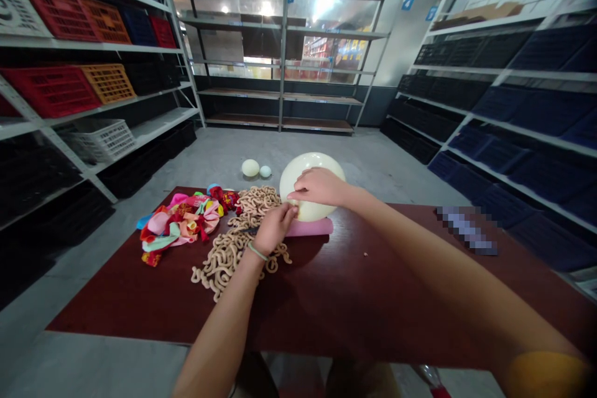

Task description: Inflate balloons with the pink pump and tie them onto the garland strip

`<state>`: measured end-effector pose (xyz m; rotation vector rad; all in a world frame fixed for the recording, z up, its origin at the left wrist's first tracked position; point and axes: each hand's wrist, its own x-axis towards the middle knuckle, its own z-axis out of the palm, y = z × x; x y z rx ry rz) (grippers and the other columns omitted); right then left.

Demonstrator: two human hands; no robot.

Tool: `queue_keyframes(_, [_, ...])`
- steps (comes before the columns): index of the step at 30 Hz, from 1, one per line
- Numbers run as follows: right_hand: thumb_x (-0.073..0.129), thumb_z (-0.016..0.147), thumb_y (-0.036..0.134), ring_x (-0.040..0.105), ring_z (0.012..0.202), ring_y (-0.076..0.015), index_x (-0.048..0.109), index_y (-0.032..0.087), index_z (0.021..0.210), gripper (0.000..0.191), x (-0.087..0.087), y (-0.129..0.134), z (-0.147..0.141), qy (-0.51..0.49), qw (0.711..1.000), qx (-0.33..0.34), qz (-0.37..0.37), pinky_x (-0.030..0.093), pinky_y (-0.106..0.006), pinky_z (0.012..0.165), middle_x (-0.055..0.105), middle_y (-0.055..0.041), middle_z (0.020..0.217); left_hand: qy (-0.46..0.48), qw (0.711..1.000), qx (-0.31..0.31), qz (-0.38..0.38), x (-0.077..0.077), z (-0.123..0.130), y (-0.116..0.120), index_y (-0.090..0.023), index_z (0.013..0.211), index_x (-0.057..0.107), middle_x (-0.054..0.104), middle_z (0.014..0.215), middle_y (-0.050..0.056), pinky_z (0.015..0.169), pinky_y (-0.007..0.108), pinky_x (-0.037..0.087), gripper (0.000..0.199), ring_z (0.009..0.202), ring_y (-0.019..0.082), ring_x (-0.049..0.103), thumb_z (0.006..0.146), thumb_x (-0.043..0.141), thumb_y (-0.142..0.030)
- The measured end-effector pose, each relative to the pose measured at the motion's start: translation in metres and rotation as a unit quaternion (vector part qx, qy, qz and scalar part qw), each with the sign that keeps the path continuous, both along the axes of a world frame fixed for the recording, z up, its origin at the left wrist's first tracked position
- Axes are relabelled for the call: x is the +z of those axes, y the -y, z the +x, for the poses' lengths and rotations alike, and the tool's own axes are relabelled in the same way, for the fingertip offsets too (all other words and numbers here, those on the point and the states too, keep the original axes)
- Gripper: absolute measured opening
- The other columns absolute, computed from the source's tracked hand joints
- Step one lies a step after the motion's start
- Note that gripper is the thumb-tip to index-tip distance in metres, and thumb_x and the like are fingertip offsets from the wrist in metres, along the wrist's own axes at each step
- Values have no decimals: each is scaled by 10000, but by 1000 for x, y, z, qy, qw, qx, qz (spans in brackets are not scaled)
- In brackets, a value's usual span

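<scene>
While limp balloons (180,224) lie left, my left hand (273,229) and right hand (321,186) pinch the inflated balloon (308,165) at its neck, knot unclear.

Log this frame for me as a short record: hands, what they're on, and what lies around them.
Left hand: fingertips together at the lower edge of the large pale balloon
Right hand: over the balloon's near side, exact grip unclear
Beside balloon: pink cylinder
Table: dark red; tan curly pieces, colorful limp pile
Floor: two small pale round objects
</scene>
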<state>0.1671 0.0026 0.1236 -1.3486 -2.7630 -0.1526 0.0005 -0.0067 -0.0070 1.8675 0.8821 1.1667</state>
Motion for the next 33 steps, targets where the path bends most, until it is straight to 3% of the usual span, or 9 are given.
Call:
queue_keyframes(6, [511, 933, 459, 526, 714, -195, 731, 158, 736, 421, -10, -5, -24, -4, 1000, -29, -11, 315, -353, 692, 662, -111, 723, -76, 992, 57, 77, -5, 2, 0, -212, 633, 532, 568, 632, 43, 680, 282, 398, 289, 635, 191, 551, 862, 636, -355])
queue_keyframes(10, [443, 965, 459, 541, 727, -194, 722, 171, 713, 474, -11, -6, -26, -5, 1000, 3, -2, 352, -357, 744, 674, -102, 741, -97, 989, 91, 72, -7, 2, 0, -197, 620, 532, 583, 627, 52, 681, 287, 410, 382, 631, 177, 550, 943, 480, -396])
queue_keyframes(12, [382, 993, 436, 549, 763, -199, 720, 169, 741, 500, -11, -7, -20, -20, 1000, 13, 12, 359, -360, 783, 684, -102, 772, -73, 992, 94, 41, -8, 2, 0, -188, 632, 551, 587, 621, 49, 652, 283, 414, 437, 613, 165, 544, 967, 402, -425])
queue_keyframes(15, [331, 1013, 366, 553, 832, -204, 712, 170, 832, 466, -10, -10, -7, -37, 998, 48, 14, 362, -355, 807, 695, -93, 846, 35, 996, 54, -59, -7, 3, -1, -171, 676, 583, 541, 554, 16, 553, 265, 404, 491, 514, 136, 504, 958, 373, -514])
queue_keyframes(19, [373, 991, 289, 558, 845, -194, 689, 203, 872, 348, -8, -10, 9, -71, 994, 77, -17, 373, -359, 835, 697, -52, 880, 187, 963, -23, -191, -4, 4, -4, -146, 735, 608, 537, 548, -6, 503, 247, 419, 498, 470, 115, 513, 883, 485, -605])
queue_keyframes(24, [407, 955, 197, 593, 915, -179, 678, 229, 997, 276, -6, 0, 17, -156, 982, 91, -62, 410, -331, 842, 708, -25, 982, 264, 924, -67, -269, -3, 4, -6, -122, 772, 655, 602, 594, 5, 552, 264, 506, 480, 503, 123, 584, 795, 628, -600])
queue_keyframes(27, [394, 958, 171, 589, 927, -189, 670, 221, 1051, 296, -5, 8, 20, -144, 987, 69, -12, 406, -334, 839, 703, -36, 987, 282, 910, -66, -298, -2, 3, -6, -113, 770, 663, 615, 590, 7, 545, 261, 522, 460, 497, 124, 597, 760, 687, -572])
queue_keyframes(33, [392, 963, 181, 524, 841, -214, 645, 138, 932, 259, -9, 29, 15, -34, 989, -9, 147, 365, -352, 798, 647, -93, 877, 317, 889, -78, -321, 1, 2, -5, -85, 850, 691, 633, 617, 13, 573, 230, 545, 418, 537, 107, 623, 731, 764, -479])
